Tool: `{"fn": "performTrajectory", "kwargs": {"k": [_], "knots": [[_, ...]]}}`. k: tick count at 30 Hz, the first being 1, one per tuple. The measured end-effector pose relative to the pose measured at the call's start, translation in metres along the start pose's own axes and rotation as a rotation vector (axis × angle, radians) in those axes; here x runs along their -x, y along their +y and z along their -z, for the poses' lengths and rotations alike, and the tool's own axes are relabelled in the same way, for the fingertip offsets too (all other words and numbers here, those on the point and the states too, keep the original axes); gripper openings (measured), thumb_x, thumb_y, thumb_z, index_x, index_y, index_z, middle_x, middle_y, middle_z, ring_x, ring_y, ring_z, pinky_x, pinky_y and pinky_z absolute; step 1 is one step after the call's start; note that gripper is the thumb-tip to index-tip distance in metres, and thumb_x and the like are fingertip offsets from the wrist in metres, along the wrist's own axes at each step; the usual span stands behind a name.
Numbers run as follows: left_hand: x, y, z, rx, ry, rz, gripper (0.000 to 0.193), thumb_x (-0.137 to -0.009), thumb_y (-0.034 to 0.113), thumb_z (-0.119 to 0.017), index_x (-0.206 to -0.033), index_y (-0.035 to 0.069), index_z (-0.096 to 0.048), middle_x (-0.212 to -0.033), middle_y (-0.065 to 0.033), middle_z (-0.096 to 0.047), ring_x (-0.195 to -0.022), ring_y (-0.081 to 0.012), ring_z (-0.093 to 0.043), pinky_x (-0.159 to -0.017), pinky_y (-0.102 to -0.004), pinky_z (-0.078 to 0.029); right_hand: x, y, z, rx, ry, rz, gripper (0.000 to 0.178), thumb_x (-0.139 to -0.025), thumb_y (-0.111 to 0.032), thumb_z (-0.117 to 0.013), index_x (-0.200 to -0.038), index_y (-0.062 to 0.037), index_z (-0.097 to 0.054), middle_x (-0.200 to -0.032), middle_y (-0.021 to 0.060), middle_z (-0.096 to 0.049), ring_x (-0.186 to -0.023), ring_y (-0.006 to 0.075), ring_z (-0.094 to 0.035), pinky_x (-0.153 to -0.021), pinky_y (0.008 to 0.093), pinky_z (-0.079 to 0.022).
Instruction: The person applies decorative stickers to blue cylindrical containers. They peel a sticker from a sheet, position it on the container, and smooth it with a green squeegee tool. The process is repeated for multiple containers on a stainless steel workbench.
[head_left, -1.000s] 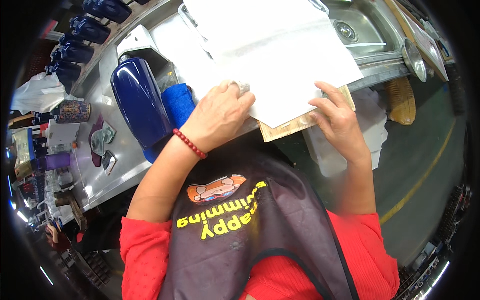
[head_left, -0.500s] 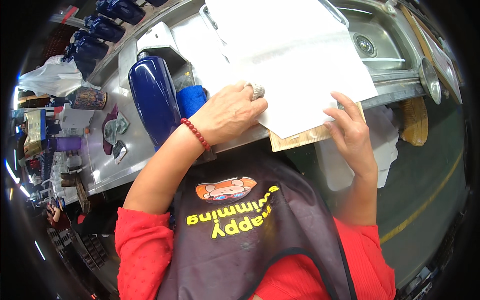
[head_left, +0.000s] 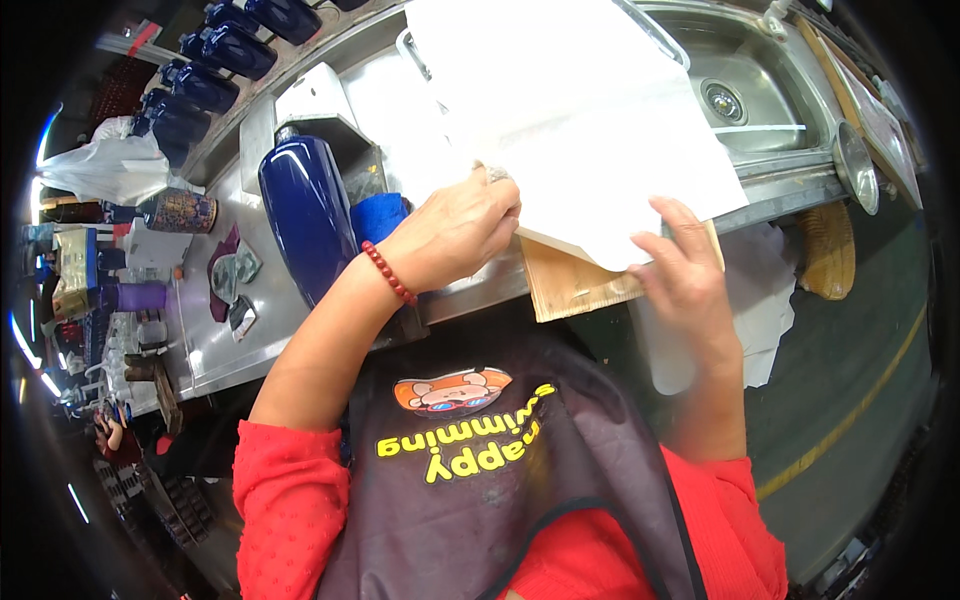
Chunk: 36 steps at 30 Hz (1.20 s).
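Observation:
A large white sheet lies over a wooden board, whose near corner is bare. My left hand, with a red bead bracelet at the wrist, is closed at the sheet's left edge. A small greyish, textured piece shows at its fingers; its kind is unclear. At the sheet's near right edge, my right hand has its bent fingers and thumb on the margin, where the sheet curls up off the board. A glossy dark blue bottle lies beside my left forearm, next to a bright blue cloth.
A steel sink sits at the far right, with a round metal bowl at its edge. More blue bottles stand at the far left. A clear plastic bag and a patterned cylinder are on the left side.
The sheet's near edge has drawn back and curled, baring more of the wooden board. My left hand has shifted slightly left, and my right hand slightly down and left.

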<state>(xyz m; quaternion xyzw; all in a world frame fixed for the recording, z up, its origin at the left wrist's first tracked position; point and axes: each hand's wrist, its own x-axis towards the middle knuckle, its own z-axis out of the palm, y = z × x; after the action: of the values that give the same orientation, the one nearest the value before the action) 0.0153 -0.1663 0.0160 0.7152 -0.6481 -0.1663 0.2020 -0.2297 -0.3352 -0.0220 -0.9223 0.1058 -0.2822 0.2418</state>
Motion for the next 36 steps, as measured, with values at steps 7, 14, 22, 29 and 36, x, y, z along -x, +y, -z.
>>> {"fn": "performTrajectory", "kwargs": {"k": [7, 14, 22, 29, 36], "knots": [[0.001, 0.005, 0.002, -0.003, -0.076, -0.003, 0.008, -0.091, 0.008, -0.062, -0.093, 0.004, -0.055, -0.087, -0.0158, -0.059, -0.085, -0.0353, -0.058, -0.078, -0.0415, -0.049, -0.011, -0.001, -0.012, 0.102, -0.093, 0.069, 0.019, -0.079, -0.013, -0.077, -0.095, -0.0087, -0.067, -0.135, 0.0181, -0.059, -0.128, 0.039, -0.054, -0.096, 0.0465, -0.046], [-0.001, 0.002, 0.002, 0.05, -0.091, 0.007, 0.008, -0.091, 0.008, -0.063, -0.094, 0.004, -0.056, -0.086, -0.0148, -0.059, -0.086, -0.0337, -0.058, -0.077, -0.0408, -0.049, -0.012, -0.006, -0.014, 0.005, -0.168, 0.097, 0.018, -0.077, -0.007, -0.078, -0.091, -0.0052, -0.067, -0.135, 0.0183, -0.059, -0.128, 0.042, -0.054, -0.102, 0.0488, -0.047], [-0.009, 0.013, -0.001, 0.132, -0.224, -0.072, 0.011, -0.092, 0.013, -0.067, -0.098, 0.005, -0.062, -0.09, -0.0137, -0.061, -0.089, -0.0313, -0.06, -0.079, -0.0393, -0.05, -0.016, -0.001, -0.018, -0.016, -0.155, 0.131, 0.017, -0.076, -0.006, -0.077, -0.089, -0.0055, -0.066, -0.135, 0.0173, -0.06, -0.128, 0.0419, -0.054, -0.102, 0.0488, -0.047], [-0.023, 0.008, 0.0, 0.318, -0.443, 0.022, 0.01, -0.094, 0.012, -0.066, -0.097, 0.004, -0.062, -0.09, -0.0155, -0.061, -0.086, -0.0325, -0.06, -0.078, -0.0386, -0.05, -0.014, 0.001, -0.018, -0.015, -0.187, 0.134, 0.018, -0.075, -0.006, -0.078, -0.088, -0.0054, -0.066, -0.136, 0.0165, -0.06, -0.128, 0.0418, -0.054, -0.103, 0.0488, -0.047], [-0.026, 0.008, -0.004, 0.306, -0.425, -0.025, 0.009, -0.092, 0.01, -0.066, -0.097, 0.003, -0.063, -0.092, -0.0162, -0.062, -0.088, -0.0328, -0.061, -0.079, -0.0389, -0.05, -0.014, 0.002, -0.017, -0.022, -0.204, 0.136, 0.018, -0.075, -0.007, -0.079, -0.088, -0.0052, -0.066, -0.136, 0.016, -0.06, -0.128, 0.0409, -0.054, -0.102, 0.0486, -0.047]]}}
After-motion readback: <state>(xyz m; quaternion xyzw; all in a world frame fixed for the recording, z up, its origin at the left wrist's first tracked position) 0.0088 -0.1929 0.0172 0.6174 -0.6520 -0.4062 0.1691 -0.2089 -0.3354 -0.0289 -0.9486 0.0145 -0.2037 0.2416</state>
